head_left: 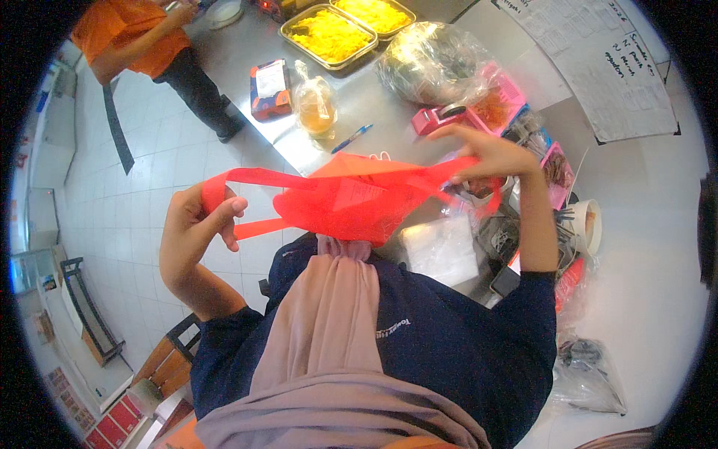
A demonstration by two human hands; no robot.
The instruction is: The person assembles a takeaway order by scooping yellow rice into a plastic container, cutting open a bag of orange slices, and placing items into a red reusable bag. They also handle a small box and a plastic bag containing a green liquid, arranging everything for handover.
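A bright red-orange cloth carrier bag (359, 196) is stretched sideways between my two hands, at the near edge of the steel table (404, 135). My left hand (196, 228) is curled through one pair of its handle straps, with the thumb bent over toward the fingers. On the other side, my right hand (495, 155) pinches the bag's strap end, some of its fingers raised. The right-hand strap hangs loose and slightly blurred. Inside the bag I cannot see anything clearly. A blue pen (351, 138) lies on the table just beyond it.
Beyond the pen stand a box (270, 90) and a clear bag of orange liquid (315, 106). Trays of yellow food (330, 36), a big plastic-wrapped bundle (437, 63), a tape dispenser (437, 118) and pink baskets (497, 101) crowd the table. A person in orange (131, 37) stands at far left.
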